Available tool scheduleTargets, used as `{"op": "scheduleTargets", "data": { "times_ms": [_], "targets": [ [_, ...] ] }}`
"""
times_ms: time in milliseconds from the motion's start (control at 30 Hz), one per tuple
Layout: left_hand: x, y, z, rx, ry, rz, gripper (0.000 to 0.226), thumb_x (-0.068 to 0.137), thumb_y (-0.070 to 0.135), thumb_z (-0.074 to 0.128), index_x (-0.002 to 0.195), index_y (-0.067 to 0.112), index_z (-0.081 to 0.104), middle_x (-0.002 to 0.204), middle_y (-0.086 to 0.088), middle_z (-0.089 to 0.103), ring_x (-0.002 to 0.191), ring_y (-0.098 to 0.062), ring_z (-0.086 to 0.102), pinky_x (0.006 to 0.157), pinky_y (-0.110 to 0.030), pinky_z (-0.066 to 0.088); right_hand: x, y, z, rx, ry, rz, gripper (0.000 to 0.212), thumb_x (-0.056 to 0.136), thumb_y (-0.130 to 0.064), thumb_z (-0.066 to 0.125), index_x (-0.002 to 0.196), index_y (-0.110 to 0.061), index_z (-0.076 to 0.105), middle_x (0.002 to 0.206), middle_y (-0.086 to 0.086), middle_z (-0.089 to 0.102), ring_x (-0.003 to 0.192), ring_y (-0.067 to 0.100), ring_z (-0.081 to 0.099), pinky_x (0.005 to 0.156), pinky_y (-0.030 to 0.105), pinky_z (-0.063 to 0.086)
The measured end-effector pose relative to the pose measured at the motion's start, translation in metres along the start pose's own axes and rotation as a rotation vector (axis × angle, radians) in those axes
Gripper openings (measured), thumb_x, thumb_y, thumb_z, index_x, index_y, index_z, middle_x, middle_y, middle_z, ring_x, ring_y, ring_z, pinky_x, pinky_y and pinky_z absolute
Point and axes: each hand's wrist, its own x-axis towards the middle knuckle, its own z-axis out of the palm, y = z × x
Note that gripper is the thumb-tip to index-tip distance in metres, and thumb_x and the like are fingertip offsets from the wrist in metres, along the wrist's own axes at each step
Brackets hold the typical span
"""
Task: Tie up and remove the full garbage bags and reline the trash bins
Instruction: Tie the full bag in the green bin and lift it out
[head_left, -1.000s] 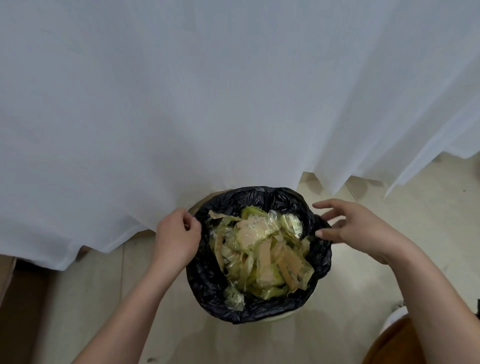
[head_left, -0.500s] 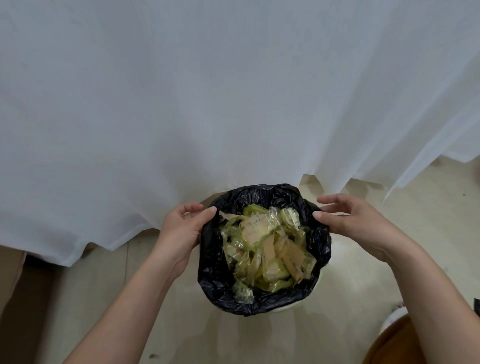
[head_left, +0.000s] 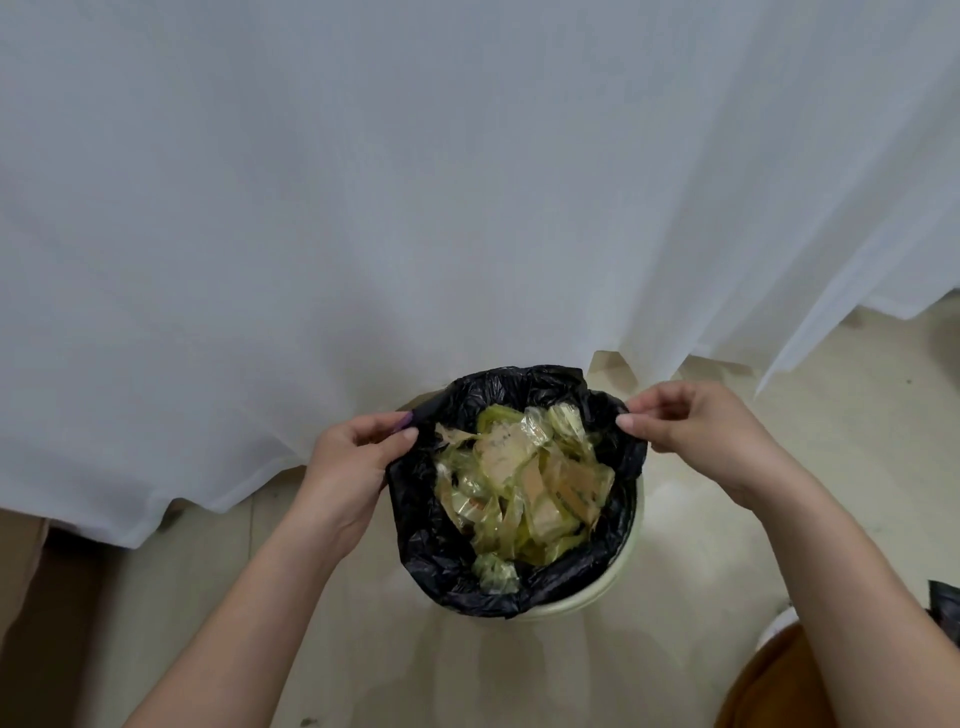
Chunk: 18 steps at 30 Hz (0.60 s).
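A black garbage bag (head_left: 431, 551) lines a small cream-coloured trash bin (head_left: 618, 577) on the floor. The bag is full of crumpled yellowish clear plastic wrappers (head_left: 524, 488). My left hand (head_left: 353, 462) pinches the bag's left rim between thumb and fingers. At the right rim, my right hand (head_left: 696, 431) pinches the bag's edge the same way. Both edges are lifted off the bin's rim, and the bin's right and front rim shows bare.
A white curtain (head_left: 415, 208) hangs right behind the bin and reaches the pale floor (head_left: 779, 415). A brown surface (head_left: 21, 561) lies at the far left. Another piece of black plastic (head_left: 943, 605) shows at the right edge, above orange-brown fabric (head_left: 763, 686).
Both hands have closed on the bag's rim and pulled it off the bin's edge, drawing the bag's mouth inward. The view has shifted slightly closer.
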Motion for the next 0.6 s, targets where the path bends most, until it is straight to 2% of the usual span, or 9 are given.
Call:
{"op": "scheduleTargets", "data": {
  "times_ms": [133,200,267,367,467,600],
  "targets": [
    [-0.006,0.006,0.003,-0.099,-0.048,0.055,0.010,0.068,0.014,0.078,0.078,0.013,0.076,0.080,-0.009,0.071,0.067,-0.015,0.066,0.064,-0.024,0.055,0.000,-0.006,0.011,0.167,0.007,-0.144,0.008,0.080,-0.006,0.075,0.080,-0.014,0.073,0.078,0.008,0.068,0.073,0.016,0.061,0.075,0.029,0.052],
    [-0.005,0.006,0.003,-0.028,0.019,0.112,0.012,0.076,0.016,0.077,0.085,0.010,0.072,0.073,-0.003,0.065,0.052,-0.007,0.055,0.052,-0.019,0.048,0.003,-0.005,0.013,0.180,0.051,-0.143,0.012,0.081,-0.004,0.074,0.079,-0.016,0.071,0.075,0.005,0.067,0.071,0.016,0.060,0.073,0.029,0.051],
    [-0.002,0.004,0.001,0.056,0.081,0.151,0.010,0.085,0.016,0.071,0.091,0.008,0.069,0.071,-0.001,0.057,0.045,-0.003,0.045,0.046,-0.016,0.042,0.007,-0.001,0.014,0.147,0.136,-0.119,0.017,0.083,-0.002,0.072,0.078,-0.018,0.069,0.073,0.001,0.065,0.069,0.014,0.059,0.069,0.025,0.049],
    [-0.001,0.004,-0.002,0.112,0.103,0.202,0.010,0.087,0.022,0.070,0.089,0.012,0.070,0.070,0.004,0.057,0.049,-0.003,0.045,0.051,-0.019,0.041,0.009,0.000,0.015,0.233,0.208,-0.107,0.020,0.085,0.002,0.068,0.079,-0.017,0.067,0.075,0.001,0.065,0.072,0.015,0.060,0.074,0.029,0.050],
    [-0.004,0.008,-0.001,0.099,0.090,0.251,0.012,0.086,0.024,0.071,0.088,0.013,0.071,0.064,0.011,0.061,0.056,-0.003,0.050,0.057,-0.018,0.043,0.008,-0.003,0.013,0.253,0.256,-0.160,0.019,0.084,0.001,0.069,0.078,-0.017,0.067,0.069,-0.004,0.064,0.063,0.008,0.057,0.070,0.026,0.049],
    [-0.011,0.018,0.001,-0.056,-0.010,0.234,0.007,0.081,0.020,0.071,0.083,0.013,0.073,0.073,0.005,0.066,0.070,-0.006,0.059,0.073,-0.023,0.047,0.003,-0.009,0.009,0.291,0.392,-0.248,0.024,0.083,-0.002,0.073,0.071,-0.021,0.064,0.060,-0.012,0.064,0.059,0.006,0.056,0.065,0.021,0.048]
  ]
}}
